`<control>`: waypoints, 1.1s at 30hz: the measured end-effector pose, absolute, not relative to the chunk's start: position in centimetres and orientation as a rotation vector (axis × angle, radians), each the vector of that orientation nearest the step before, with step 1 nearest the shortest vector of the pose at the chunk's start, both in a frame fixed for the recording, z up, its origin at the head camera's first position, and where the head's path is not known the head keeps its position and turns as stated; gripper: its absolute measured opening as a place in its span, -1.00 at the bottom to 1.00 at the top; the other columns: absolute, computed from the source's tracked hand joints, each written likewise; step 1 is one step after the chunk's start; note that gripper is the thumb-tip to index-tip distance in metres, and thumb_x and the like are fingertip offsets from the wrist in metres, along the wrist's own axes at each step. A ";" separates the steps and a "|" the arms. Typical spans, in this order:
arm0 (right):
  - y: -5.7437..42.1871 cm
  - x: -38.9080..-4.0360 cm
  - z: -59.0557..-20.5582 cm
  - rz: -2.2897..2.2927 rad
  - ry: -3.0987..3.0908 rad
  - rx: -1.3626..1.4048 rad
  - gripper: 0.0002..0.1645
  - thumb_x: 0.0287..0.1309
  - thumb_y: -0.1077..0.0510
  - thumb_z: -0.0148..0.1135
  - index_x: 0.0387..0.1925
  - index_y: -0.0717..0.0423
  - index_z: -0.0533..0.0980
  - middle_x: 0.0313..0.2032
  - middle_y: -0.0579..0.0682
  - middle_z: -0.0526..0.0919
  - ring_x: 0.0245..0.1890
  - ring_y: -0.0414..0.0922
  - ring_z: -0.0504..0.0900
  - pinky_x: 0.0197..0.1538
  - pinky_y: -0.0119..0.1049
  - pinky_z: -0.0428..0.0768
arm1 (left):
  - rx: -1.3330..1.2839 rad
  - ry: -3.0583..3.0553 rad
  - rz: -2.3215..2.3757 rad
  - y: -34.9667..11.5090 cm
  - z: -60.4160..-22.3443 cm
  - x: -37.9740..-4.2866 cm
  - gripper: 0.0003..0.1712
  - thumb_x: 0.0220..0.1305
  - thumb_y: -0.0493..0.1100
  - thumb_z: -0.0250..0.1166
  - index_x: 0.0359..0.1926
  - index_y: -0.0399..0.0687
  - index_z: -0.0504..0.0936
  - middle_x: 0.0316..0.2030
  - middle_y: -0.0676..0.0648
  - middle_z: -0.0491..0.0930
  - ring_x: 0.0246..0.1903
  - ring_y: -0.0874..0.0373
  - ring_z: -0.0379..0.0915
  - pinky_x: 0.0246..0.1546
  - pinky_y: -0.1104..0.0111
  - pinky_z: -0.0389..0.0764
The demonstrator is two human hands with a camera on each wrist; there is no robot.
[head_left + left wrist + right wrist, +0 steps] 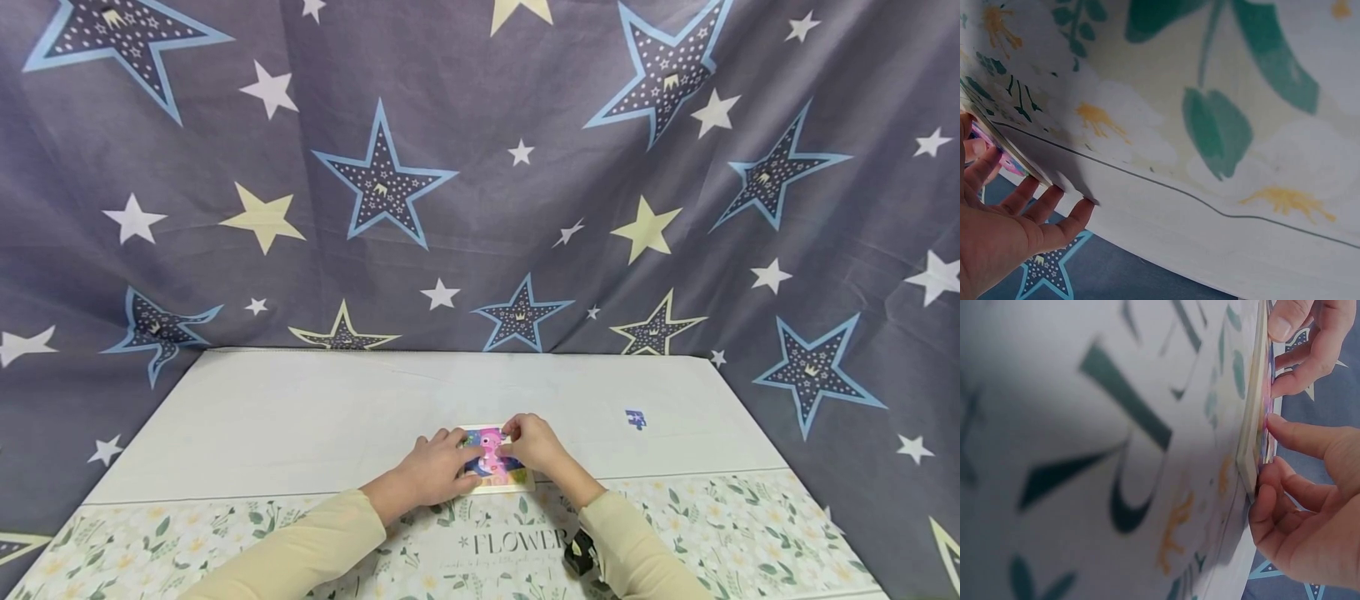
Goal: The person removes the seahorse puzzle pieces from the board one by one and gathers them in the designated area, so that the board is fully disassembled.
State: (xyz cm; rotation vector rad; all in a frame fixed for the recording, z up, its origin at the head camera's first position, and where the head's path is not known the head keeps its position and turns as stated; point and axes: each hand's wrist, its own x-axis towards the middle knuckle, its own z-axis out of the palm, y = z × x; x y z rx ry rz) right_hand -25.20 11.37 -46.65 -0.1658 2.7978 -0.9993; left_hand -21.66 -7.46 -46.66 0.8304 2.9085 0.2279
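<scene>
Picture board [491,468]: lies flat near the middle of the table, pink figure on its face, near edge at the flowered band.
Left hand [430,470]: fingers spread, resting on the board's left side.
Right hand [537,447]: fingers bent at the far right corner; we cannot tell whether they pinch anything.
Hand spacing: just beside each other over the board, fingertips apart.
Slip risk: we judge that a sideways push at the corner could slide the board, should the left hand press too lightly.
Lift risk: prying at the corner could, in our judgement, raise neighbouring parts of the picture.
Blue piece [635,419]: lies well apart to the right; we consider a sweep of the right sleeve [637,546] liable to shift it.
Table [300,417]: white at the far side; flowered band [187,546] nearer us, lettered "FLOWER".
Curtain [465,75]: grey, star-printed, hanging behind the table and along both sides.
</scene>
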 end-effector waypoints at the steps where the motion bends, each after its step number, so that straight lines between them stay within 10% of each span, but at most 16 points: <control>1: 11.3 -25.2 -46.6 -0.999 2.798 -0.165 -0.69 -0.03 0.16 0.40 -0.25 0.18 0.52 -0.44 -0.02 0.45 -0.45 -0.15 0.39 -0.40 -0.35 0.38 | 0.830 2.910 0.227 -7.5 -46.7 -21.7 -0.42 0.29 0.26 0.03 0.26 0.21 0.41 0.21 -0.14 0.35 0.13 -0.08 0.33 -0.02 -0.13 0.40; 33: 11.5 -25.1 -46.8 -1.066 2.860 -0.223 -0.84 0.07 0.20 0.29 -0.30 0.15 0.51 -0.49 -0.04 0.48 -0.51 -0.18 0.41 -0.47 -0.38 0.39 | 0.841 2.917 0.232 -7.4 -46.3 -21.4 -0.43 0.29 0.24 0.03 0.25 0.20 0.42 0.19 -0.15 0.37 0.11 -0.08 0.35 -0.06 -0.13 0.42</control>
